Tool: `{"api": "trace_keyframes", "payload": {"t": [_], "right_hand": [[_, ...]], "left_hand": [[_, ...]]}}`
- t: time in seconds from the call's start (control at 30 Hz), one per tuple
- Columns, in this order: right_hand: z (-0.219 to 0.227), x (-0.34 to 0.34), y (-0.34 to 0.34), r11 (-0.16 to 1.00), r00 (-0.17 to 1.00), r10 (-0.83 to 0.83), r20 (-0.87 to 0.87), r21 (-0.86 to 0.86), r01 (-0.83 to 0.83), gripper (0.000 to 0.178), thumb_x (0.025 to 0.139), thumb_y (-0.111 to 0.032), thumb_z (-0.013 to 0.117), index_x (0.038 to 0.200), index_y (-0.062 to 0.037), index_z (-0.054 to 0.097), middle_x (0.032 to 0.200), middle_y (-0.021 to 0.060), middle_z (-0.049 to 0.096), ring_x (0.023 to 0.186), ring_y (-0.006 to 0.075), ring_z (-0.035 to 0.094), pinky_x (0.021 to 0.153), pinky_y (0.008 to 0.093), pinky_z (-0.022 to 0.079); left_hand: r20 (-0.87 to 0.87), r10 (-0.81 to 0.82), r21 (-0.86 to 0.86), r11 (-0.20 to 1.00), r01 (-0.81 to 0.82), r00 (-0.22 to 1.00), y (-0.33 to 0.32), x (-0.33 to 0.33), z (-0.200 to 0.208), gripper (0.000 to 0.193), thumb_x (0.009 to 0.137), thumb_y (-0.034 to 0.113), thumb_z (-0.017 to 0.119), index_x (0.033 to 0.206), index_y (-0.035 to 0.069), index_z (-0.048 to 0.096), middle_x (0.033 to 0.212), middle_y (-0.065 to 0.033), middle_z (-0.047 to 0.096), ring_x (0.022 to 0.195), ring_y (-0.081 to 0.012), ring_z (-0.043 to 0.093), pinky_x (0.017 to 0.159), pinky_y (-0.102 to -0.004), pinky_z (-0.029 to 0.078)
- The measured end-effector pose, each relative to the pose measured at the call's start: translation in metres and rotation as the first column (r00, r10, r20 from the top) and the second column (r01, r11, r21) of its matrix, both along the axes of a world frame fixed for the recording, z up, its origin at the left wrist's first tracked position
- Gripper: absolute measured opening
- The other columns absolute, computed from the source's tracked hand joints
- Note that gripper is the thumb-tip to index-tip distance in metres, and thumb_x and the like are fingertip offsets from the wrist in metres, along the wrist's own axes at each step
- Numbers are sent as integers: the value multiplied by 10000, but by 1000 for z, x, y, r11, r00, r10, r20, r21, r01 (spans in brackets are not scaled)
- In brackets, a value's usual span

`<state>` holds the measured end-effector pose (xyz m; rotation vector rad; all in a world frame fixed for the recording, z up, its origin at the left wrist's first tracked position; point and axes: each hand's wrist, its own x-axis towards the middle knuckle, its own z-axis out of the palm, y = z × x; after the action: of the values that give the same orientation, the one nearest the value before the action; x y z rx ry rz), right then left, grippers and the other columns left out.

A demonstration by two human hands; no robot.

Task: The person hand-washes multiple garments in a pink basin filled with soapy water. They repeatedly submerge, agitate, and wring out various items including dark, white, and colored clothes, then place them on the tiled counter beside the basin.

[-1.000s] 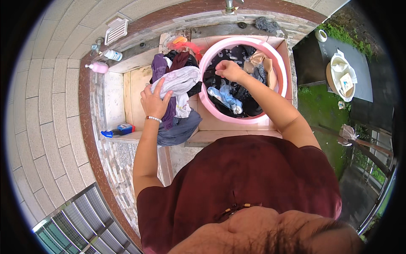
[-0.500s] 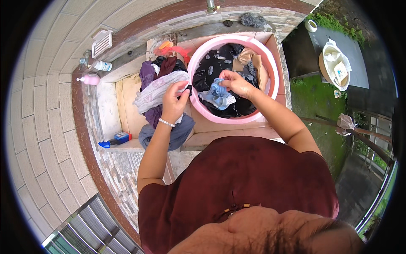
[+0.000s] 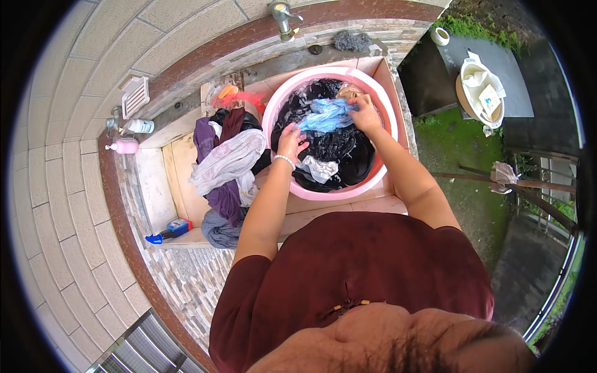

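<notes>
R hand is gripping the blue cloth by its R end, inside the pink tub; L hand is touching its L end, can't tell if pinching. Work's prob. partway: dark clothes & white cloth are soaking in the tub, clothes pile is lying L of tub, apparently left to do.

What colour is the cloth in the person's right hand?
The cloth in the right hand is light blue; the head view shows it best.
</notes>
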<state>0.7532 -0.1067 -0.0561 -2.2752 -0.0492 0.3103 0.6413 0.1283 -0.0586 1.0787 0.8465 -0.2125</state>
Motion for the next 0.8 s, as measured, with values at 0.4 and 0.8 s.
{"api": "trace_keyframes", "payload": {"t": [0.4,0.8], "right_hand": [[42,-32,66,969,985,153,-78,205,-135,305,841,-281,575,950,-16,679,972,238,684,959,402,652,880,450,502],[49,6,89,961,963,263,-67,-71,-267,447,951,-470,478,862,-98,711,923,195,703,923,381,677,820,501,526]], "left_hand": [[-24,127,-478,870,-123,992,-25,36,1,521,967,512,534,1364,178,484,1209,-59,588,1082,-255,547,995,-396,388],[237,-92,-748,618,242,967,-18,21,-29,270,1017,398,434,1017,160,564,949,-40,601,887,-221,615,749,-396,522]]}}
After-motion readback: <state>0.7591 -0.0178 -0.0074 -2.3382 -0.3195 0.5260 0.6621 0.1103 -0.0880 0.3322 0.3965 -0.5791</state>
